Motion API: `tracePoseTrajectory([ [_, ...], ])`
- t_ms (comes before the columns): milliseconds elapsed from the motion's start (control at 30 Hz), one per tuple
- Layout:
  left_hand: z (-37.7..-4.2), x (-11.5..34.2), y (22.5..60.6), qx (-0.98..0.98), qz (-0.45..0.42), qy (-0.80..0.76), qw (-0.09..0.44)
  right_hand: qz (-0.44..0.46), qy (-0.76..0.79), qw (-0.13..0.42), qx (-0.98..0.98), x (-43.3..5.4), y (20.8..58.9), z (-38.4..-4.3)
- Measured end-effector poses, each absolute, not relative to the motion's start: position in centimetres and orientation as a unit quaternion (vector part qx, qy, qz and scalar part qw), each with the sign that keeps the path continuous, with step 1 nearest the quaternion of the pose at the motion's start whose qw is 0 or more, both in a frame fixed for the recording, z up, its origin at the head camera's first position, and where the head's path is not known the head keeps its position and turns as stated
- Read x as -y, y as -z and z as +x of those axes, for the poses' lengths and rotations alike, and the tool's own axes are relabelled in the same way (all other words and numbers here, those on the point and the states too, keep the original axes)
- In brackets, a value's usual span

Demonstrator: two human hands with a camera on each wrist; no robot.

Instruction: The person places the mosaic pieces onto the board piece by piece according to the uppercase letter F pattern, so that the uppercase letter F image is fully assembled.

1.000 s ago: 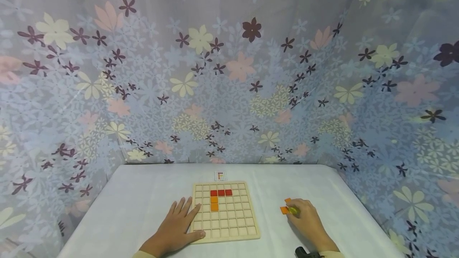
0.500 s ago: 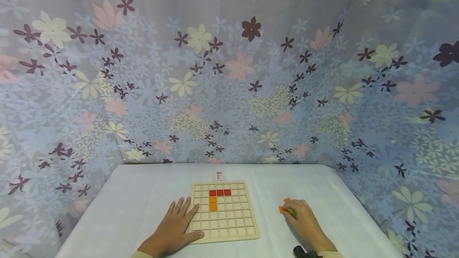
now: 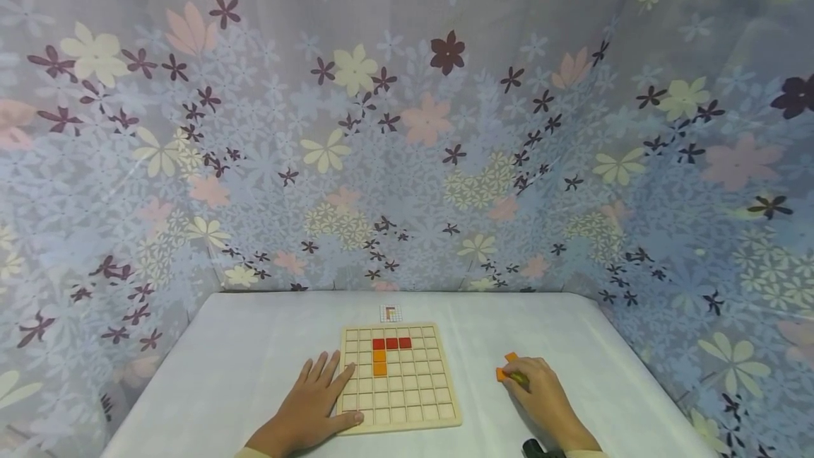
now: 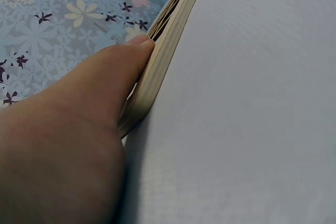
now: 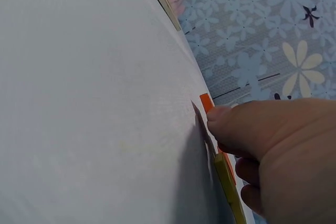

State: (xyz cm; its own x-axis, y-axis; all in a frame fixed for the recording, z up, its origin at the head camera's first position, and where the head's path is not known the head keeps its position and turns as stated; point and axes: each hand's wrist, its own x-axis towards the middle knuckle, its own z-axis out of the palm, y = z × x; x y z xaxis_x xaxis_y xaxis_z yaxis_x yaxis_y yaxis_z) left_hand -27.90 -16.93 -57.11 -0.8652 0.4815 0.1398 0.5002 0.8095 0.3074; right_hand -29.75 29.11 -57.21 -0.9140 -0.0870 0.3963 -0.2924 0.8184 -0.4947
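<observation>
In the head view, my left hand (image 3: 308, 401) rests spread on the left side of a wooden grid board (image 3: 422, 396). Its thumb lies along the board's near edge, also visible in the left wrist view. Red tiles (image 3: 391, 343) form a row on the board, and orange tiles (image 3: 379, 362) run down from the row's left end. To the right of the board, my right hand (image 3: 543, 391) pinches an orange tile (image 3: 500, 374) at the table, thumb tip against it. Another orange tile (image 3: 511, 357) sits just beyond the fingers. Yellow tiles (image 5: 228, 187) lie beneath the hand, partly hidden.
A small printed card (image 3: 391, 314) with a coloured grid pattern lies behind the board. White cloth covers the table (image 3: 267, 331). A flowered curtain (image 3: 407, 161) closes off the back and both sides. A black strap (image 3: 533, 448) shows at my right wrist.
My right fingertips have shifted slightly left onto the near orange tile and cover more of it. The left hand and the tiles on the board stay as they were.
</observation>
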Motion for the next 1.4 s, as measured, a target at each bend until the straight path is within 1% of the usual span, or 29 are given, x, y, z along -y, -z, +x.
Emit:
tracePoseTrajectory([
  [200, -27.9, 17.0, 57.0, 0.949, -0.258, 0.177, 0.029, 0.101, -0.295, 0.184, 0.932, -29.0, 57.0, -29.5],
  [400, -28.0, 17.0, 57.2, 0.949, -0.259, 0.176, 0.030, 0.071, -0.303, 0.165, 0.936, -28.9, 57.0, -29.4],
  [600, -28.0, 16.9, 57.1, 0.951, -0.258, 0.169, 0.033, 0.064, -0.306, 0.155, 0.937, -28.7, 56.9, -29.3],
  [867, -28.0, 16.9, 57.2, 0.952, -0.256, 0.167, 0.030, 0.070, -0.301, 0.163, 0.937, -28.5, 56.6, -29.1],
  [1200, -28.0, 16.8, 57.2, 0.951, -0.258, 0.166, 0.027, 0.077, -0.321, 0.162, 0.930, -26.9, 56.1, -28.7],
  [1400, -28.0, 16.9, 57.2, 0.951, -0.257, 0.169, 0.032, 0.104, -0.325, 0.186, 0.921, -26.6, 55.8, -29.1],
])
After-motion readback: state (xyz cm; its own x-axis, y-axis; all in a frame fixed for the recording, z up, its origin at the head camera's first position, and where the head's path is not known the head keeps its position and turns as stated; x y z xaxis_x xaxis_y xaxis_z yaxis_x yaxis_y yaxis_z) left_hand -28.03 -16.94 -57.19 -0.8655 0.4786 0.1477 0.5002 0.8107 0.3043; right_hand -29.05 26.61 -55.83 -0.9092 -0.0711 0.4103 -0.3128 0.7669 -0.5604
